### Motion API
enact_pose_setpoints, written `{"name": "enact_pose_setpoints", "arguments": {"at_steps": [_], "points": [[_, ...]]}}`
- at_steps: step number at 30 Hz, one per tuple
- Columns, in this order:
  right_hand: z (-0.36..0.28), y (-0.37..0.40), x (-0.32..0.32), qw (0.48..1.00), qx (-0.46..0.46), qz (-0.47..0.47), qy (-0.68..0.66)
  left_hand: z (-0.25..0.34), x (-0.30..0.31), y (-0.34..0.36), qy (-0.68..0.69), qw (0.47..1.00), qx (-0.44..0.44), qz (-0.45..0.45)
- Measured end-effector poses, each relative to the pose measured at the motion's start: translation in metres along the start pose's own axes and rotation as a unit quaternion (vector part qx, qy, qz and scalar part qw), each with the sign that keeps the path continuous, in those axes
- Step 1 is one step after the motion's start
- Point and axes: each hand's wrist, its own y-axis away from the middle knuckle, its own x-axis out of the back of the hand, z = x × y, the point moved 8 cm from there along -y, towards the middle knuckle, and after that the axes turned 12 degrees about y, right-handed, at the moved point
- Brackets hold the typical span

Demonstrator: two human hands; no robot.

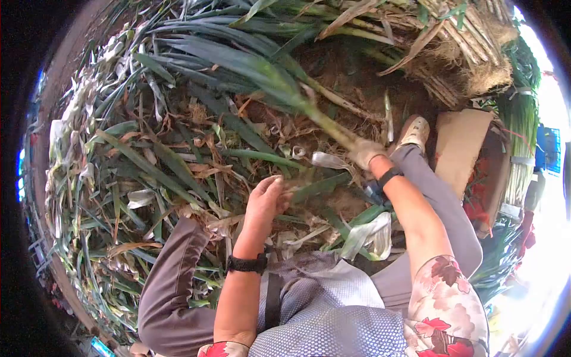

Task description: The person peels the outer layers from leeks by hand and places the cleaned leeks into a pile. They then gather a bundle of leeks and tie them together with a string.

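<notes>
Leek stalk (324,124) clamped at pale base end in right hand (364,152).
Lies over leaf litter (148,160); long axis runs up-left from fist, leaves at far end. Left hand (267,199) just below-left of shank, fingers half-curled, can't tell if gripping anything.

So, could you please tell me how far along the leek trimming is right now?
Done, apparently: stripped leaves litter the ground, and bundles of stalks lie stacked upper right. In hand: the right hand grips one leek near its pale base; the left hand is beside a loose leaf, grip unclear. Left: this leek has its full green top, and more loose stalks lie beyond it.
</notes>
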Motion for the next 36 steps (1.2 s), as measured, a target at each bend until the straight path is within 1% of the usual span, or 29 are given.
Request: {"name": "enact_pose_setpoints", "arguments": {"at_steps": [2,3,4,5,6,7,8,9,10,11,12,13,14,15,16,18,19,20,21,23,25,27,28,29,31,32,33,35,36], "points": [[-0.063,0.04,0.021,0.984,0.165,-0.001,0.06,0.0,0.003,-0.006,0.019,1.0,-0.011,-0.008],[-0.076,0.059,0.034,0.986,0.156,0.007,-0.063,0.006,0.005,-0.006,0.03,0.999,-0.033,0.009],[-0.092,0.096,0.059,0.976,0.154,-0.018,-0.156,0.014,0.005,-0.004,0.042,0.997,-0.056,0.025],[-0.116,0.121,0.075,0.966,0.243,0.033,-0.085,0.023,0.006,-0.002,0.055,0.994,-0.082,0.038],[-0.138,0.149,0.091,0.94,0.325,0.102,-0.007,0.033,0.008,0.0,0.04,0.992,-0.115,0.008],[-0.158,0.178,0.105,0.901,0.39,0.181,0.063,0.038,0.014,-0.002,0.085,0.985,-0.143,-0.037],[-0.163,0.197,0.109,0.899,0.363,0.22,0.109,0.04,0.023,-0.015,0.169,0.98,-0.101,-0.019],[-0.16,0.203,0.108,0.918,0.346,0.175,-0.087,0.056,0.012,0.001,0.195,0.973,-0.113,-0.052],[-0.159,0.237,0.135,0.943,0.299,0.136,-0.046,0.066,0.012,0.002,0.242,0.963,-0.112,-0.037],[-0.161,0.275,0.155,0.963,0.254,0.092,-0.011,0.088,-0.002,0.028,0.223,0.958,-0.174,-0.046],[-0.163,0.284,0.141,0.956,0.263,0.115,0.059,0.103,-0.001,0.034,0.25,0.937,-0.225,-0.097],[-0.167,0.29,0.126,0.943,0.275,0.133,0.129,0.121,0.001,0.049,0.227,0.912,-0.312,-0.136],[-0.161,0.308,0.137,0.956,0.254,0.143,0.017,0.132,-0.005,0.071,0.247,0.905,-0.325,-0.117],[-0.154,0.328,0.144,0.956,0.236,0.148,-0.095,0.138,-0.007,0.093,0.268,0.898,-0.336,-0.095],[-0.155,0.334,0.136,0.938,0.264,0.175,-0.14,0.143,-0.004,0.104,0.271,0.89,-0.355,-0.09],[-0.164,0.319,0.089,0.895,0.293,0.11,-0.318,0.145,0.004,0.121,0.275,0.876,-0.388,-0.079],[-0.168,0.325,0.085,0.859,0.302,0.072,-0.407,0.146,0.01,0.126,0.298,0.866,-0.393,-0.077],[-0.167,0.343,0.09,0.854,0.345,0.138,-0.364,0.149,0.019,0.127,0.319,0.858,-0.397,-0.075],[-0.167,0.351,0.082,0.869,0.309,0.106,-0.371,0.151,0.026,0.13,0.34,0.848,-0.4,-0.073],[-0.164,0.361,0.071,0.894,0.24,0.044,-0.377,0.144,0.03,0.137,0.3,0.874,-0.376,-0.064],[-0.161,0.349,0.05,0.895,0.214,0.047,-0.39,0.119,0.044,0.126,0.283,0.893,-0.347,-0.039],[-0.16,0.333,0.022,0.893,0.205,0.062,-0.396,0.08,0.079,0.098,0.258,0.922,-0.288,0.032],[-0.161,0.339,0.022,0.884,0.222,0.091,-0.402,0.06,0.097,0.083,0.247,0.932,-0.257,0.068],[-0.163,0.334,0.008,0.891,0.221,0.081,-0.389,0.046,0.108,0.076,0.236,0.94,-0.225,0.104],[-0.164,0.323,-0.014,0.904,0.218,0.06,-0.363,0.036,0.11,0.07,0.258,0.938,-0.218,0.076],[-0.164,0.324,-0.02,0.896,0.211,0.052,-0.387,0.031,0.109,0.07,0.268,0.937,-0.214,0.063],[-0.163,0.326,-0.02,0.887,0.204,0.065,-0.408,0.034,0.105,0.068,0.27,0.93,-0.238,0.066],[-0.159,0.331,-0.011,0.868,0.192,0.093,-0.448,0.05,0.099,0.079,0.193,0.939,-0.267,0.099],[-0.158,0.329,-0.004,0.881,0.208,0.161,-0.393,0.056,0.093,0.078,0.213,0.93,-0.29,0.076]]}}
